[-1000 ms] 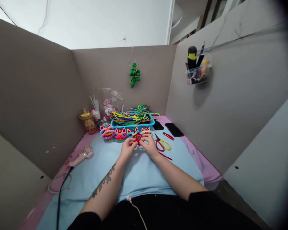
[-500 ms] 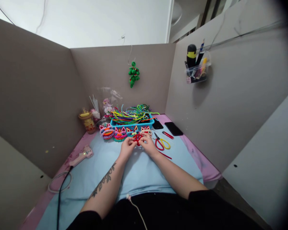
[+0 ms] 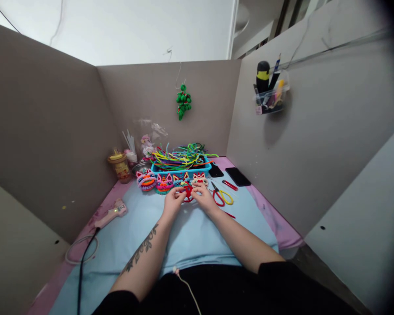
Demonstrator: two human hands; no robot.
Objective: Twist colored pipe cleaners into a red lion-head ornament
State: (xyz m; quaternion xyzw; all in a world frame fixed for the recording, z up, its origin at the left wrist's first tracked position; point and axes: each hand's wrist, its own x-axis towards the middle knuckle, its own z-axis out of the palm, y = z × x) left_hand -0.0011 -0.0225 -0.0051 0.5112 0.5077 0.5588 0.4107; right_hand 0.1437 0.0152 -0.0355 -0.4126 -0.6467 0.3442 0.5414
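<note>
Between my two hands is a red pipe-cleaner piece [image 3: 188,193], bent into a rounded frame with inner bars. My left hand [image 3: 174,201] pinches its left side with thumb and fingers. On the opposite side my right hand [image 3: 202,197] grips it the same way; the fingertips partly cover the piece. Just beyond my hands stands a row of fuzzy animal heads, among them a pink and orange one [image 3: 164,183] and a purple one [image 3: 146,180]. Scissors [image 3: 222,194] with one red and one yellow handle lie right of my right hand. A loose red pipe cleaner [image 3: 230,215] pokes out past my right wrist.
Behind the heads sits a blue basket [image 3: 180,173] heaped with colourful pipe cleaners. A phone [image 3: 237,176] and a red cutter [image 3: 230,185] lie to the right. At left are a pink hot glue gun [image 3: 113,214] with its cable and a lidded cup [image 3: 120,167]. Grey partitions surround the table.
The red piece has turned and tilted slightly between my fingers. Both hands have shifted only a little and keep their hold.
</note>
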